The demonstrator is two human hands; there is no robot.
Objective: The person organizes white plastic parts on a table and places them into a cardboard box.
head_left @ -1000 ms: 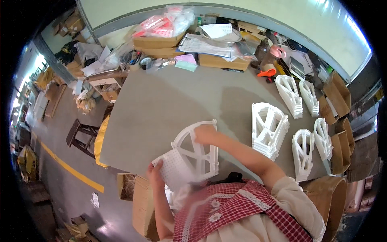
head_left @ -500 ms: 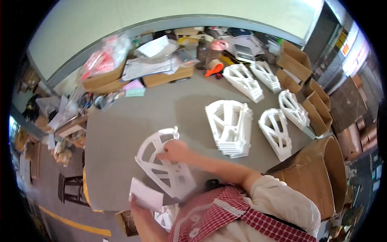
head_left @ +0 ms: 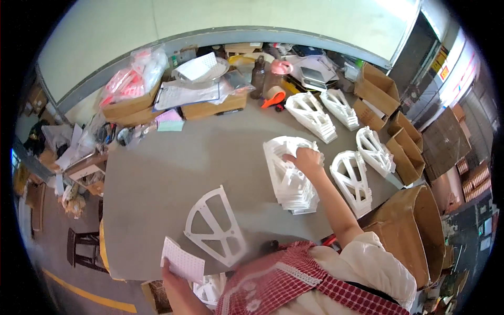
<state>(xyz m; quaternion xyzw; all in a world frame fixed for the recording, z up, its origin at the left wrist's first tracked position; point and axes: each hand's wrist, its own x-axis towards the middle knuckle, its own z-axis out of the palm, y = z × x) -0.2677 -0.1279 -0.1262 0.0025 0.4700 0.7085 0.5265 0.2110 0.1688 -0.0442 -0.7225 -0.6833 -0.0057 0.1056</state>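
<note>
Presently, the left hand (head_left: 174, 279), at the lower left of the view, held a white sheet (head_left: 184, 261) with rows of small marks, pinched at its left edge, thumb on the upper face. The right hand (head_left: 308, 159), right of centre, rested with curled fingers on the upper part of the central stack (head_left: 294, 185) of white panels; whether its fingers pinched a panel could not be determined.

A single panel (head_left: 222, 235), fan-shaped with cut-out openings, lay flat on the grey table (head_left: 152, 205) at lower centre, near the sheet and apart from the central stack. Below the table edge, further white parts (head_left: 211, 290) showed beside the left forearm.

To the right of the central stack lay four more groups of panels: a rear stack (head_left: 326, 130), a narrow stack (head_left: 350, 124), a side stack (head_left: 379, 163) and a front stack (head_left: 362, 197). Cardboard boxes (head_left: 407, 152) lined the right edge of the table; a large carton (head_left: 401, 228) stood at lower right.

Along the rear edge were an orange tape dispenser (head_left: 274, 97), a dark bottle (head_left: 258, 79), a clipboard (head_left: 181, 97) and plastic bags (head_left: 134, 79), the last at upper left.
</note>
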